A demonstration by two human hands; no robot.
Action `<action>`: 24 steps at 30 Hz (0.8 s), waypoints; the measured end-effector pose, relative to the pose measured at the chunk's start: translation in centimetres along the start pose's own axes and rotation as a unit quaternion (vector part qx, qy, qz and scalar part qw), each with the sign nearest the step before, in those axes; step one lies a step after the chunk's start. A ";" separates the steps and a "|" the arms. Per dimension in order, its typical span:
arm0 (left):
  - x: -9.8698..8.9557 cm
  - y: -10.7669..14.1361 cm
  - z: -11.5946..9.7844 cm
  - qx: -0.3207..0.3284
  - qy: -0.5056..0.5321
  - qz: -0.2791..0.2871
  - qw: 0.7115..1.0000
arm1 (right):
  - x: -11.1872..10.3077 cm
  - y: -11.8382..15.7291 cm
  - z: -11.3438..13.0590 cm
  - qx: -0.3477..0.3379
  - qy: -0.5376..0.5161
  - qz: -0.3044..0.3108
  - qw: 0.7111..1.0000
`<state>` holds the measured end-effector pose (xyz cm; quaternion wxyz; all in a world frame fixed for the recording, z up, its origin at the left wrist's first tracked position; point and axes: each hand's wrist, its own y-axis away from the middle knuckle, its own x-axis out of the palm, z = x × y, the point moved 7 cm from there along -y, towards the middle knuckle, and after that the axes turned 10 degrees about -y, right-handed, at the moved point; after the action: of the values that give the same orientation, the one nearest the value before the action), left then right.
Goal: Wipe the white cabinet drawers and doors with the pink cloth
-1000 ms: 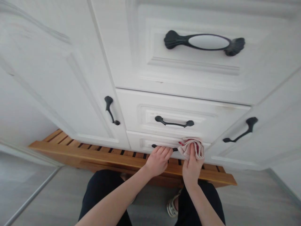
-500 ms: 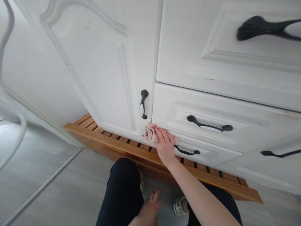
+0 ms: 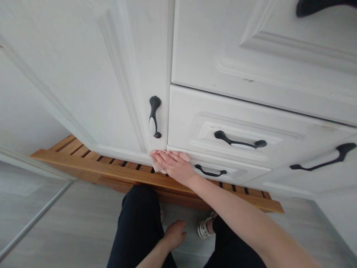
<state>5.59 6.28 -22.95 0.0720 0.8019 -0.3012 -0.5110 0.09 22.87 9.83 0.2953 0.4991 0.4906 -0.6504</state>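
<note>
My right hand (image 3: 178,168) presses a folded pink cloth (image 3: 155,160) against the white cabinet front, at the lower corner where the left door (image 3: 83,85) meets the drawers. Its fingers lie stretched over the cloth, hiding part of it. Just right of the hand is the dark handle of the small bottom drawer (image 3: 211,171). Above it, the door's black-and-white handle (image 3: 153,117) hangs upright. My left hand (image 3: 175,234) hovers between my knees, loosely curled with the thumb apart, and nothing shows in it.
A slatted wooden bench (image 3: 111,169) runs along the cabinet's foot, between it and my legs. The middle drawer (image 3: 189,130) has a dark handle (image 3: 240,141). A pale metal bar (image 3: 36,219) lies low at left, above grey flooring (image 3: 83,230).
My view has shifted closer and to the right. My right hand has spread flatter over the cloth. My left hand, blurred before, is now steadier and more curled.
</note>
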 end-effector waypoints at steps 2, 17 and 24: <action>0.2 0.3 -0.1 -0.019 0.006 0.015 1.000 | -1.4 2.1 -0.7 -0.007 0.003 0.003 1.000; 0.3 2.1 1.0 -0.071 -0.015 0.041 0.997 | -7.9 23.2 -9.1 0.160 0.034 0.040 0.986; 0.6 2.1 1.2 -0.077 -0.022 0.044 0.996 | -9.6 31.0 -10.7 0.196 0.082 0.042 0.976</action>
<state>3.86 4.53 -23.11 0.1499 0.7683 -0.2975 -0.5465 34.22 21.16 7.98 0.1777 0.6190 0.3544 -0.6780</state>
